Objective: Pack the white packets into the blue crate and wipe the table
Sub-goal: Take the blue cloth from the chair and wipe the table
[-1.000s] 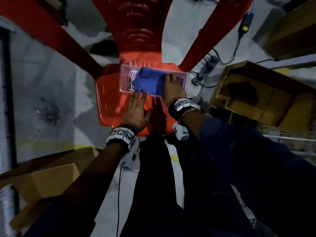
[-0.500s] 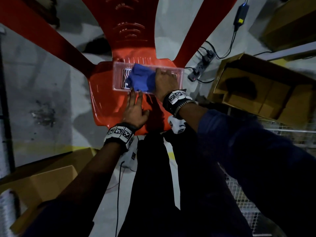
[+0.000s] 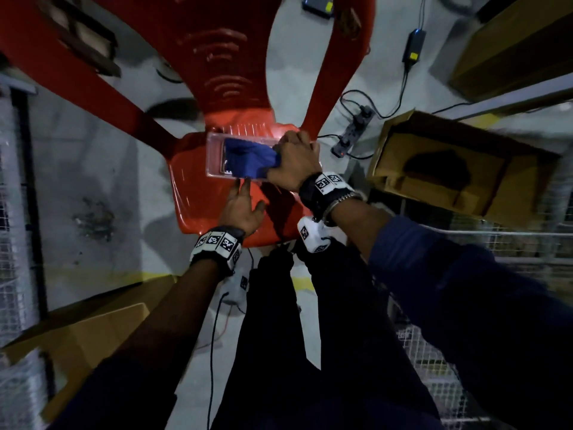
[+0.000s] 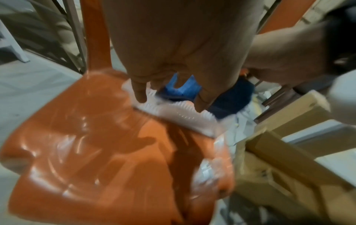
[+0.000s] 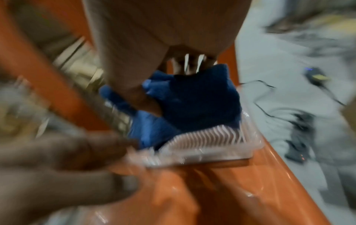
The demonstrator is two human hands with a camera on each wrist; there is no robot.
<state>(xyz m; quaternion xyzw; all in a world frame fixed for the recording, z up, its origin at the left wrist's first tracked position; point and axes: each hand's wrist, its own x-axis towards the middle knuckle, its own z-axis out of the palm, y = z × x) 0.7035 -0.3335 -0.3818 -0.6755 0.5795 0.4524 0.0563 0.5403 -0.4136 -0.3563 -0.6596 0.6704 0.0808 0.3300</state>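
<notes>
A clear ribbed plastic tray [image 3: 213, 156] lies on the seat of a red plastic chair [image 3: 198, 200]. Inside it is a bunched blue cloth [image 3: 248, 159]. My right hand [image 3: 294, 159] grips the cloth at the tray's right end, with the thumb pressed into the cloth [image 5: 192, 103]. My left hand [image 3: 242, 203] has straight fingers [image 4: 138, 91] that touch the tray's near rim [image 4: 173, 115]. A white and dark printed thing peeks out under the cloth's left edge [image 3: 224, 164]; I cannot tell what it is. The tray's floor is otherwise hidden.
An open cardboard box [image 3: 449, 169] stands on the floor to the right. A power strip [image 3: 353, 131] with cables lies behind the chair. Another cardboard box [image 3: 77, 336] is at the lower left. Wire mesh [image 3: 527, 243] borders the right side. My legs are under the chair's front edge.
My right hand has slid toward the tray's right end and bunched the blue cloth tighter. The left hand has stayed at the near rim.
</notes>
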